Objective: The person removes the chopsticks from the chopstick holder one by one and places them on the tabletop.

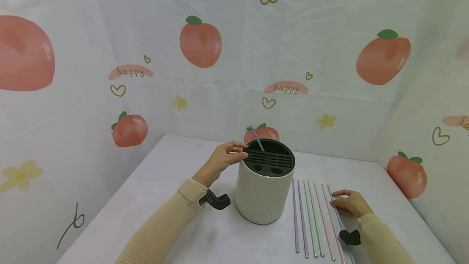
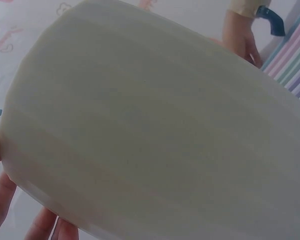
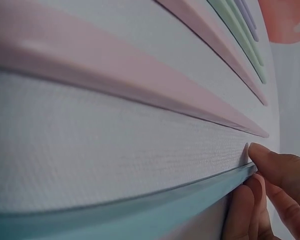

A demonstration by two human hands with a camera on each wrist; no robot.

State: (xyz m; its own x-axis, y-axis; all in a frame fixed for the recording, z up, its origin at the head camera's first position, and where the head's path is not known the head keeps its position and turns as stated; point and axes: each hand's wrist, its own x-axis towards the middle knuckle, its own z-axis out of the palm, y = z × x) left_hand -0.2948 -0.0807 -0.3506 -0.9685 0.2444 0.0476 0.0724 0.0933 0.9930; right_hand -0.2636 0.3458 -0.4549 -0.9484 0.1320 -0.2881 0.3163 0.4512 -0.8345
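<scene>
A cream cylindrical utensil holder (image 1: 261, 199) with a black slotted top (image 1: 269, 159) stands on the table. One blue chopstick (image 1: 257, 138) leans in its large rear opening. My left hand (image 1: 223, 159) holds the holder's left rim, thumb and fingertips at the edge; the holder's pale wall (image 2: 155, 120) fills most of the left wrist view. To the right, my right hand (image 1: 349, 203) pinches another blue chopstick (image 3: 155, 205) near its far end, thumb on one side and fingers on the other. The stick lies low along the table.
Left of the held stick lie pink chopsticks (image 1: 324, 221), green chopsticks (image 1: 313, 215) and purple chopsticks (image 1: 301, 219), roughly parallel, close beside the holder. A white fruit-print backdrop (image 1: 234, 52) rises behind the white table (image 1: 198, 223) and at its sides.
</scene>
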